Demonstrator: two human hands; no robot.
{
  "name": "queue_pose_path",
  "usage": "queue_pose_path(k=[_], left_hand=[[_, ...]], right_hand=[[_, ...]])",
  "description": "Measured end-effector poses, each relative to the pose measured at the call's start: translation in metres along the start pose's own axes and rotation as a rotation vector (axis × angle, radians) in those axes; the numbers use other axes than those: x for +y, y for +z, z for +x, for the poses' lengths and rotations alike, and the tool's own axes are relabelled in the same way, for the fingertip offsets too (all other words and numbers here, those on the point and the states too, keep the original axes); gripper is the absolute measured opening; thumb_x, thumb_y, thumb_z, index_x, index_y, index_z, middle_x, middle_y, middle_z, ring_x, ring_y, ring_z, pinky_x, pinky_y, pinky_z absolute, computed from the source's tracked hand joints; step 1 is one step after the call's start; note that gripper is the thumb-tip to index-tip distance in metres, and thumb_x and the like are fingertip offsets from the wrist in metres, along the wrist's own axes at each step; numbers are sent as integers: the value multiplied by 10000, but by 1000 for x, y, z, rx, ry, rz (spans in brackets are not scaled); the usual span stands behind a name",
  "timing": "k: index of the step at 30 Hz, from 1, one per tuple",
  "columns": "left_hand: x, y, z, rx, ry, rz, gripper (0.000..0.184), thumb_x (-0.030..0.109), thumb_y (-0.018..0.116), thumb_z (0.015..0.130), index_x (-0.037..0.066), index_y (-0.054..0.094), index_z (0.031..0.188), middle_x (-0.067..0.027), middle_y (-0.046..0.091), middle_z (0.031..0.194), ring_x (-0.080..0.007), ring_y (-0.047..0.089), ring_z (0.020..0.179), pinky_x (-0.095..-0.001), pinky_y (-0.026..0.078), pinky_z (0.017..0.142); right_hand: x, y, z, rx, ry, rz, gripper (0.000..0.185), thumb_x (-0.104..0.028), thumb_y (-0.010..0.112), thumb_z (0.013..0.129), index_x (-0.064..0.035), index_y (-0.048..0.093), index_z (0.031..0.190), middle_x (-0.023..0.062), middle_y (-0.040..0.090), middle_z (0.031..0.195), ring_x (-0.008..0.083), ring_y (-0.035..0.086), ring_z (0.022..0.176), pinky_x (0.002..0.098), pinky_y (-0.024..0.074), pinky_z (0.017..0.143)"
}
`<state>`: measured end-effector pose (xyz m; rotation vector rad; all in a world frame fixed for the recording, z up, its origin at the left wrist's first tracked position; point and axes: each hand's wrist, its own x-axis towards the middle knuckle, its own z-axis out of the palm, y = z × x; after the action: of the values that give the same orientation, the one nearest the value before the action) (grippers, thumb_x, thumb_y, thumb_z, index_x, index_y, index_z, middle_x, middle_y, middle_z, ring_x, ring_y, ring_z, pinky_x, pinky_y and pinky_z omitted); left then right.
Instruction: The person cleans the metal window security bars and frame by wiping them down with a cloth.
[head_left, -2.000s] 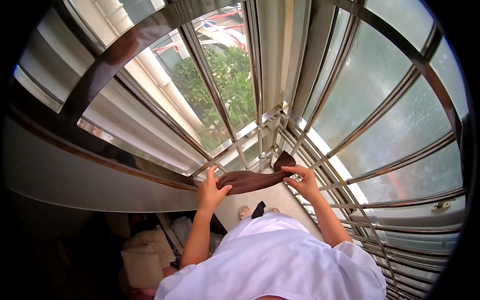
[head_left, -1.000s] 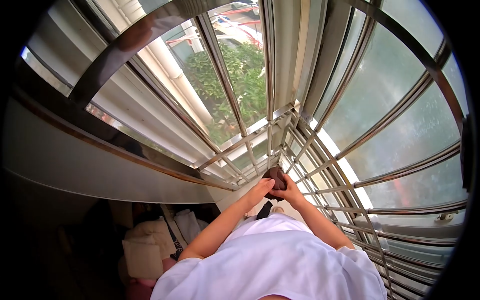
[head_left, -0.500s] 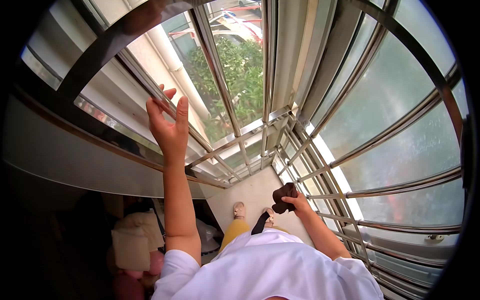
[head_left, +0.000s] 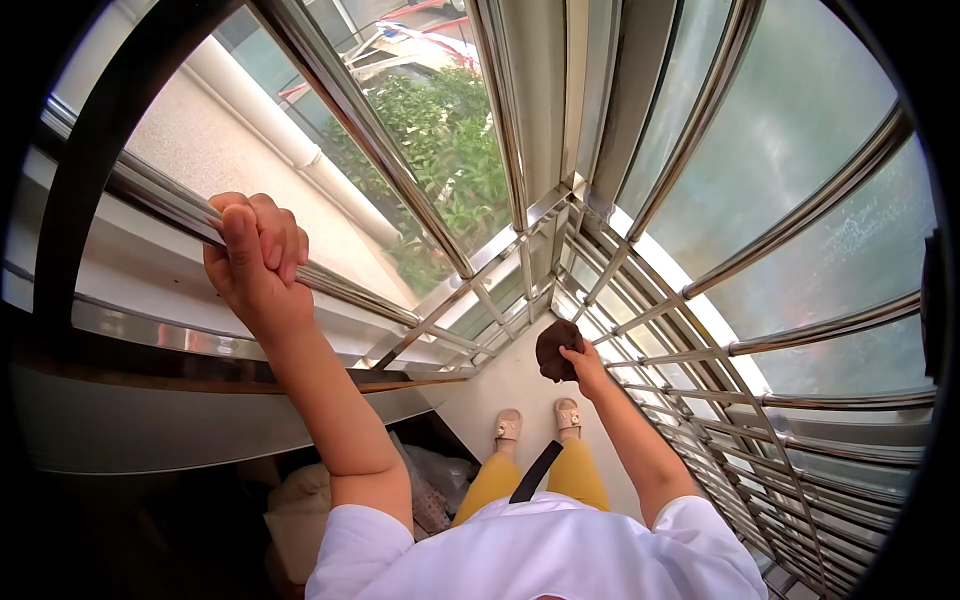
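Note:
My left hand is closed around a shiny metal window bar on the left, its fingers wrapped over the top. A dark brown cloth, bunched up, is held in my right hand above the floor, near the lower bars on the right. The thumb lies across the cloth; the other fingers are mostly hidden behind it.
Barred windows meet in a corner ahead, with frosted panes at right. Green shrubs and a white pipe show outside. Bags sit under a ledge at lower left. My sandals stand on the pale floor.
My left hand has gone from open fingers beside the bar to a grip around it, farther left in view. The view has shifted; the cloth stays in my right hand.

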<state>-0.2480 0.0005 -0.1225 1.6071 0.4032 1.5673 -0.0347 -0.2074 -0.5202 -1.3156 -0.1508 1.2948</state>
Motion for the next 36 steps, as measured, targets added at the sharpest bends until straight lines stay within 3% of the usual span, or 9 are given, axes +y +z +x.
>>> queue_pose_path(k=[2, 10, 15, 20, 24, 27, 31, 34, 36], left_hand=[[0, 2, -1, -12, 14, -15, 369, 320, 546, 943, 142, 354, 682, 53, 290, 548, -24, 234, 427, -186, 248, 431], [-4, 8, -4, 30, 65, 64, 391, 331, 539, 947, 139, 366, 654, 49, 299, 571, -26, 252, 453, -191, 245, 454], [-7, 1, -3, -46, 73, -3, 280, 246, 520, 962, 130, 404, 735, 55, 323, 601, -14, 279, 470, -173, 299, 474], [-9, -6, 0, -103, 90, -25, 236, 254, 496, 972, 107, 426, 801, 53, 320, 613, -14, 254, 464, -165, 279, 454], [-10, -16, 4, -212, 91, -85, 176, 219, 476, 979, 58, 478, 909, 44, 354, 639, -18, 285, 469, -162, 309, 450], [-8, -17, 4, -277, 28, -192, 117, 126, 538, 940, 46, 477, 880, 18, 365, 648, -47, 319, 488, -191, 326, 480], [-6, -19, 4, -288, 11, -191, 117, 125, 536, 941, 43, 479, 880, 17, 364, 656, -46, 322, 494, -198, 330, 491], [-5, -20, 5, -295, -2, -195, 117, 124, 532, 943, 41, 480, 880, 18, 363, 656, -46, 321, 496, -200, 330, 494], [-5, -19, 4, -286, 4, -185, 117, 124, 530, 944, 39, 480, 880, 18, 362, 655, -47, 320, 498, -199, 329, 494]], right_hand=[[7, 19, 22, 28, -79, 38, 334, -40, 594, 851, -24, 539, 1180, 63, 619, 1079, 173, 593, 965, 307, 497, 808], [30, 87, 107, -12, -299, 199, 328, -15, 553, 875, -19, 524, 1202, 87, 657, 973, 190, 657, 840, 280, 482, 786], [34, 122, 158, 26, -375, 128, 383, 26, 599, 838, -24, 534, 1212, 45, 627, 1054, 128, 597, 964, 265, 467, 842], [29, 141, 213, -47, -620, -4, 427, 129, 564, 736, -32, 604, 1130, 57, 558, 1167, 176, 553, 1025, 282, 435, 878], [35, 125, 238, -176, -680, -393, 343, 103, 583, 688, -75, 675, 967, 65, 548, 1114, 249, 519, 1123, 325, 431, 910], [45, 117, 222, 14, -1070, -1035, 284, -2, 579, 729, -178, 699, 917, 9, 521, 1168, 260, 487, 1154, 371, 414, 959], [37, 109, 203, 8, -1082, -1161, 247, -41, 583, 741, -190, 708, 894, 0, 517, 1181, 261, 484, 1154, 361, 408, 980], [25, 103, 194, -188, -952, -1465, 193, -104, 605, 750, -167, 710, 898, 18, 554, 1151, 272, 519, 1102, 367, 434, 954], [29, 105, 182, -93, -238, -1559, 180, -64, 573, 718, -123, 703, 828, 88, 581, 1113, 291, 494, 1134, 391, 458, 906]])
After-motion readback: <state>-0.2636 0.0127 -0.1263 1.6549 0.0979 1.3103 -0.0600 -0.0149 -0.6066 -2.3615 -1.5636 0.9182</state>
